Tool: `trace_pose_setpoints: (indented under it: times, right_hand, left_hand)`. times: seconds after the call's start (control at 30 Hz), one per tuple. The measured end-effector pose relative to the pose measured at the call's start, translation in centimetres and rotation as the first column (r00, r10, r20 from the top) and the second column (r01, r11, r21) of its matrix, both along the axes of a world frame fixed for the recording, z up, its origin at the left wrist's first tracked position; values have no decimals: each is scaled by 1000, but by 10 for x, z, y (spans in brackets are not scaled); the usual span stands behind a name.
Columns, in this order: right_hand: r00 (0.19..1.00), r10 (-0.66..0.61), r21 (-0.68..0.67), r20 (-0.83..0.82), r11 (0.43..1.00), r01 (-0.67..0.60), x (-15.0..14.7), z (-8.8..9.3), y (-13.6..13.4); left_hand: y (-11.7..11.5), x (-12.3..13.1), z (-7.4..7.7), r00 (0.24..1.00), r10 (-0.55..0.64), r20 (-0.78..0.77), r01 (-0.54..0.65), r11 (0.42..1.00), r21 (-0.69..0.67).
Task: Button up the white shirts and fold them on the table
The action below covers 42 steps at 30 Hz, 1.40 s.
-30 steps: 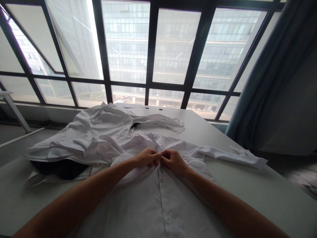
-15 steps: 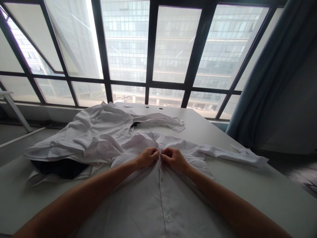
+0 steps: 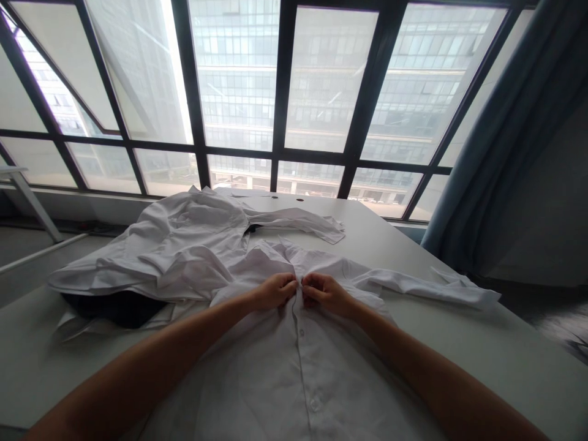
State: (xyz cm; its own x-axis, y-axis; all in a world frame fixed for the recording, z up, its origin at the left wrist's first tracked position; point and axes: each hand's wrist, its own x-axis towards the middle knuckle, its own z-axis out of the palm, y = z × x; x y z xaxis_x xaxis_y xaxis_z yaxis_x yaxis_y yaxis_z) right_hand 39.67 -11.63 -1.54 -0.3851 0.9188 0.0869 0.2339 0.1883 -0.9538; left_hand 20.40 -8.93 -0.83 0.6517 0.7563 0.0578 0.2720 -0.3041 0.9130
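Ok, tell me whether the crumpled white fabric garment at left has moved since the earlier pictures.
No: the crumpled white garment keeps its place against the dark round hole in the smooth white table; only the view shifts slightly.

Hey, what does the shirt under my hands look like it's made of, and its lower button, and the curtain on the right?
The shirt: matte white woven cloth, perhaps cotton or a blend, judging by its soft creases. Its lower button: probably plastic, since it looks pale and slightly see-through. The curtain: dull blue-gray fabric, hanging in soft folds; the fiber can't be told.
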Motion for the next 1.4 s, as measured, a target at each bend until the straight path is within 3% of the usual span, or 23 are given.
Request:
trace_pose_setpoints:
  times: [0.23,0.33,0.43,0.57,0.77,1.0,1.13,1.2,1.27,1.33,1.4]
  right_hand:
    - [1000,22,4,16,1000,-22,0,-1,4]
    - [996,-64,60,55,996,61,-4,-3,2]
    - [965,-193,201,180,967,156,-11,-1,-2]
    - [938,-257,284,231,940,187,-17,3,-8]
    - [962,-218,216,167,960,180,-16,2,-9]
    - [992,-111,72,56,992,107,-10,-2,-2]
    - [989,-38,39,145,999,33,-6,0,1]
    - [956,-127,163,265,983,86,-3,2,1]
    - [880,-295,371,371,917,151,0,6,-2]
    - [802,-392,494,452,858,141,3,11,-5]
    - [743,-374,489,555,870,73,4,19,-7]
  left_hand:
    - [1,0,-1,1000,-11,5,11,1000,19]
    - [1,1,-3,1000,5,4,-5,999,51]
    - [1,2,-5,998,63,-4,-62,993,103]
    - [0,4,-5,992,125,-26,-119,980,161]
    - [0,6,-5,984,180,1,-172,936,309]
    - [1,5,-8,984,167,-55,-136,921,366]
    - [0,-1,-5,947,237,-217,-83,834,546]
    - [0,-5,-4,912,260,-318,3,770,638]
    - [-1,-9,-5,882,269,-388,77,729,680]
    - [-2,-12,-7,853,268,-448,121,732,670]
    - [-2,-13,-7,825,242,-511,168,759,629]
